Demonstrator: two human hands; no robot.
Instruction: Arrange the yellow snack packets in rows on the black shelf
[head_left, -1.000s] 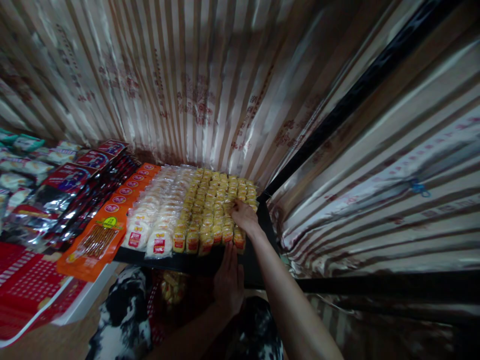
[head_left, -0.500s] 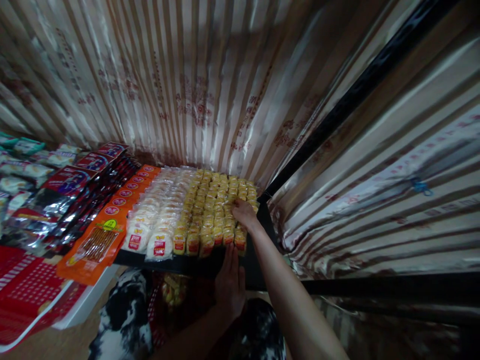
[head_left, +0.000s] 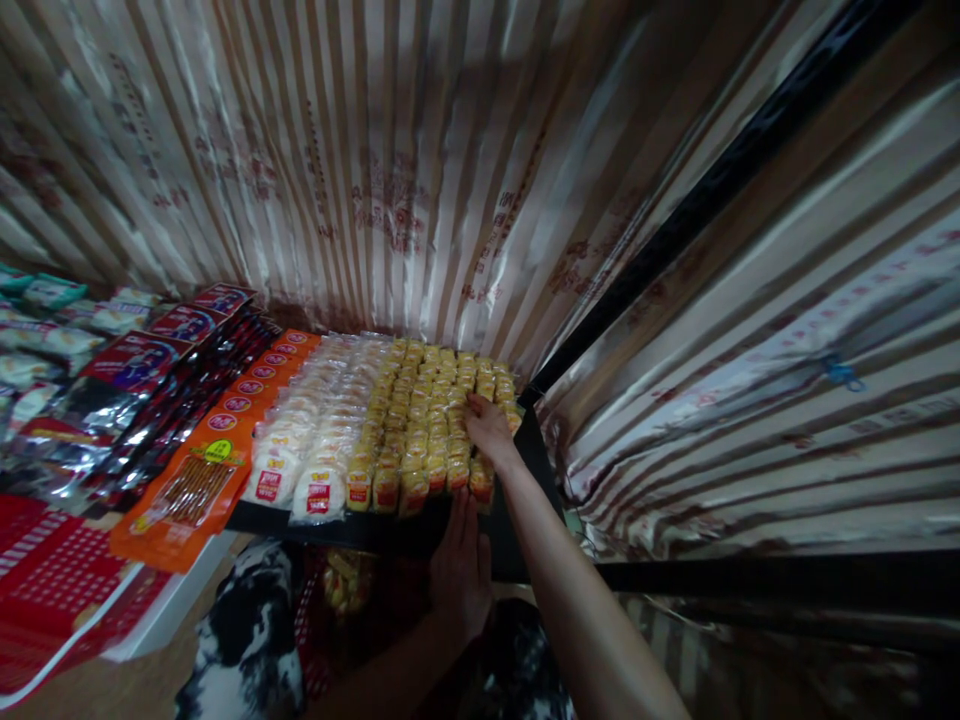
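On the black shelf [head_left: 516, 535], yellow packets [head_left: 420, 420] are lined up beside white packets [head_left: 319, 430]. Their right-hand rows are touched by the right hand [head_left: 489, 428], but whether any is gripped cannot be told; the left hand [head_left: 461, 572] is held straight-fingered at their front ends.

Looking like a snack shop or stall: yellow-wrapped snack packets [head_left: 409, 440], clear-wrapped white crackers [head_left: 322, 450] and orange snack packets [head_left: 191, 480] are sitting in rows by kind on a dark surface [head_left: 545, 468], front labels [head_left: 318, 497] showing. Red perforated basket [head_left: 60, 550] is sitting at front left. Pleated, printed sheeting [head_left: 375, 140] is rising behind and at right.
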